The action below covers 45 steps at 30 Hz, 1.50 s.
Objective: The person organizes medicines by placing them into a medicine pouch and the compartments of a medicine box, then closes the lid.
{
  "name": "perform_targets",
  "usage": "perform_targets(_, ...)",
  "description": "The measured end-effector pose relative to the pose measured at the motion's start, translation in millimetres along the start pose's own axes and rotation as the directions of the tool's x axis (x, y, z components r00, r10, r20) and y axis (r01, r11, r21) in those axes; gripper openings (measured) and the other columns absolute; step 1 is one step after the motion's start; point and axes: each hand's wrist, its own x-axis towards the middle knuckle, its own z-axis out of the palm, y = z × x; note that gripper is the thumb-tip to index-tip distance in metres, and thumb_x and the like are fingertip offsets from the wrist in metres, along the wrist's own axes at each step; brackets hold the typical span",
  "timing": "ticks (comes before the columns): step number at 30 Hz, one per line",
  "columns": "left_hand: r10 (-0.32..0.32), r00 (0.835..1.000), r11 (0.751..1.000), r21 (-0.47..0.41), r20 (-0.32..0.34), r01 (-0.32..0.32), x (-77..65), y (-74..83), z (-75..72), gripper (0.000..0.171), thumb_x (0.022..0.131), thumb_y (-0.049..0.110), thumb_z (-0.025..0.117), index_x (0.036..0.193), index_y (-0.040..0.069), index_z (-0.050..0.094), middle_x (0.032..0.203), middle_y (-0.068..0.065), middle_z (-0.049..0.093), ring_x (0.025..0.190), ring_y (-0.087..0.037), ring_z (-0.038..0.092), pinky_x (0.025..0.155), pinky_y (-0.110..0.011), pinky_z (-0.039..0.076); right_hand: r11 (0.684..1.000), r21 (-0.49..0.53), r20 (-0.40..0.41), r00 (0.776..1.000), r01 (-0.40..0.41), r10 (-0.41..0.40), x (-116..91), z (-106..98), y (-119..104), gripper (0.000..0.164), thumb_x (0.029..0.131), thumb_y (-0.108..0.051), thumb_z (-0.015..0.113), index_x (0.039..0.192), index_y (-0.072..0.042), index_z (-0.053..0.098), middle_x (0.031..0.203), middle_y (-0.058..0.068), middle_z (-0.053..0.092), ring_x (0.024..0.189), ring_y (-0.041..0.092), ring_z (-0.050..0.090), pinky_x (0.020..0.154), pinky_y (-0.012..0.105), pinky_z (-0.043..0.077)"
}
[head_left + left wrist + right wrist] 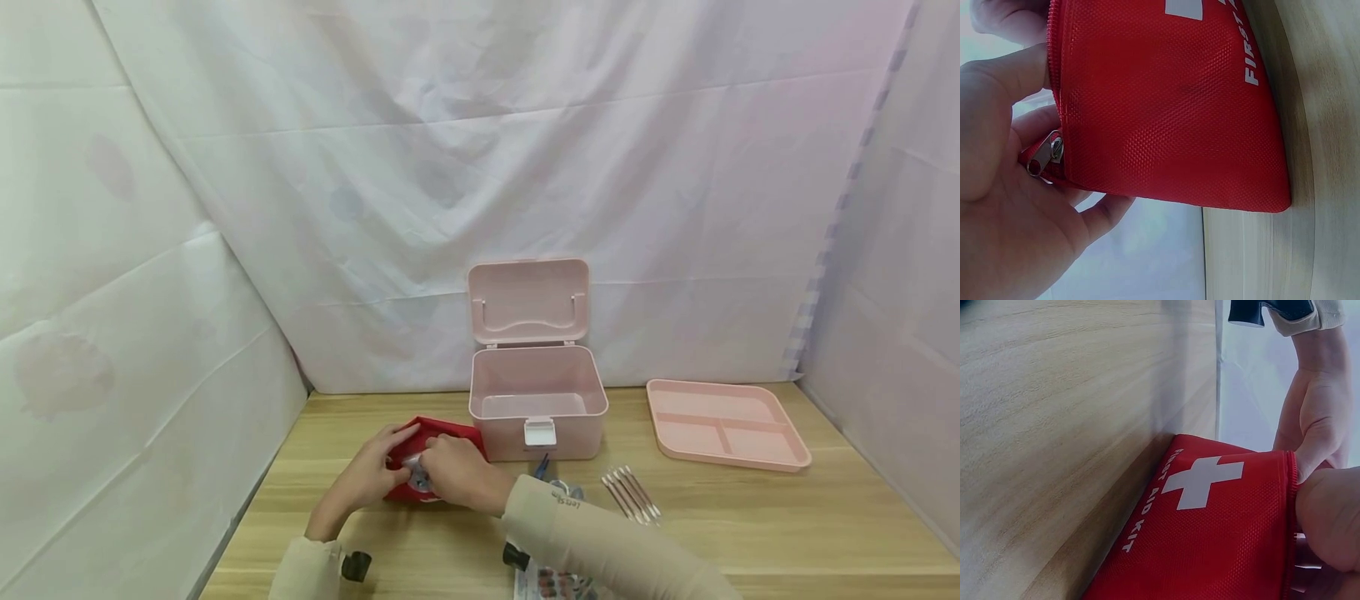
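A red zippered first aid pouch (420,432) with a white cross stands unzipped on the table, left of the pink box. My left hand (370,473) grips the pouch's mouth near the zipper pull (1040,157), fingers along its edge. At the same opening, my right hand (459,471) is curled over a clear plastic packet (416,477) with grey patches. In the right wrist view the packet shows just inside the zipper (1291,519), between thumb and fingers. The right fingertips are hidden by the pouch.
The pink box (498,437) stands with its lid (528,300) raised. To its right lies a pink divided tray (723,418). Several cotton swabs (630,494), a blue-tipped tool (542,467) and a printed packet (551,583) lie around my right forearm. White cloth hangs behind.
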Motion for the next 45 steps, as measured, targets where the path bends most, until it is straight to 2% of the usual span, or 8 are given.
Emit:
perform_targets(8,-0.014,1.0,1.0,-0.018,0.002,0.014,0.3,-0.7,-0.6,0.067,0.082,-0.005,0.072,0.145,0.011,0.052,0.137,-0.013,0.052,0.119,-0.032,0.052,0.093,-0.049,0.052,0.999,-0.032,-0.028,0.999,0.015,-0.016,-4,-2,2,0.023,0.079,-0.027,0.082,0.1,-0.019,0.077,0.095,-0.003,0.07,0.084,0.011,0.062,0.081,0.025,0.057)
perform_targets(14,-0.021,1.0,0.999,-0.029,0.001,0.021,0.0,-1.4,0.0,0.068,0.082,-0.005,0.073,0.144,0.012,0.053,0.137,-0.012,0.052,0.12,-0.032,0.052,0.094,-0.051,0.052,0.995,0.094,-0.057,0.998,0.043,-0.038,-14,-13,11,0.02,0.085,-0.022,0.077,0.104,-0.016,0.075,0.1,-0.002,0.07,0.084,0.008,0.062,0.08,0.024,0.057)
perform_targets(19,-0.007,1.0,1.0,-0.023,0.002,0.007,-0.3,0.1,0.7,0.068,0.082,-0.006,0.072,0.145,0.01,0.051,0.137,-0.012,0.052,0.12,-0.031,0.052,0.094,-0.047,0.052,0.979,0.148,-0.113,0.986,0.136,-0.12,-25,-27,23,0.008,0.09,-0.016,0.069,0.097,-0.016,0.074,0.094,-0.004,0.068,0.082,0.005,0.06,0.078,0.019,0.053)
perform_targets(25,-0.004,1.0,1.0,-0.011,-0.002,0.004,-0.8,1.3,0.3,0.067,0.082,-0.004,0.072,0.145,0.009,0.051,0.137,-0.012,0.052,0.12,-0.03,0.052,0.095,-0.047,0.05,0.945,0.268,-0.133,0.978,0.189,-0.158,-40,-42,38,0.011,0.092,-0.017,0.07,0.099,-0.012,0.076,0.096,-0.002,0.07,0.087,0.007,0.061,0.08,0.019,0.052)
perform_targets(29,-0.013,1.0,1.0,-0.004,-0.011,0.012,-0.8,1.5,0.8,0.067,0.082,-0.004,0.073,0.144,0.01,0.052,0.137,-0.01,0.053,0.12,-0.028,0.052,0.097,-0.046,0.049,0.92,0.328,-0.136,0.974,0.216,-0.18,-53,-48,49,0.008,0.091,-0.017,0.072,0.095,-0.012,0.076,0.093,-0.003,0.071,0.086,0.005,0.061,0.079,0.018,0.051)
perform_targets(34,-0.018,1.0,1.0,0.004,-0.012,0.018,-0.6,1.3,1.1,0.067,0.082,-0.003,0.073,0.144,0.01,0.052,0.136,-0.009,0.053,0.12,-0.027,0.052,0.096,-0.046,0.049,0.899,0.376,-0.109,0.974,0.224,-0.197,-69,-50,62,0.005,0.089,-0.016,0.074,0.091,-0.011,0.075,0.088,-0.006,0.07,0.083,0.002,0.06,0.077,0.016,0.05)
perform_targets(39,-0.026,1.0,1.0,0.01,-0.012,0.026,-0.3,2.1,1.2,0.067,0.082,-0.003,0.073,0.144,0.011,0.052,0.136,-0.009,0.054,0.119,-0.028,0.052,0.094,-0.045,0.05,0.878,0.434,-0.056,0.979,0.199,-0.194,-82,-49,74,0.007,0.089,-0.014,0.074,0.094,-0.009,0.076,0.089,-0.006,0.069,0.083,0.002,0.06,0.076,0.016,0.05)
perform_targets(45,-0.043,0.999,0.999,0.001,-0.022,0.043,-0.6,2.6,2.5,0.067,0.082,-0.004,0.074,0.143,0.012,0.054,0.137,-0.009,0.053,0.12,-0.029,0.052,0.095,-0.048,0.05,0.866,0.466,-0.007,0.979,0.183,-0.204,-93,-49,82,0.011,0.089,-0.014,0.073,0.099,-0.009,0.075,0.093,-0.004,0.071,0.085,0.005,0.062,0.078,0.022,0.053)
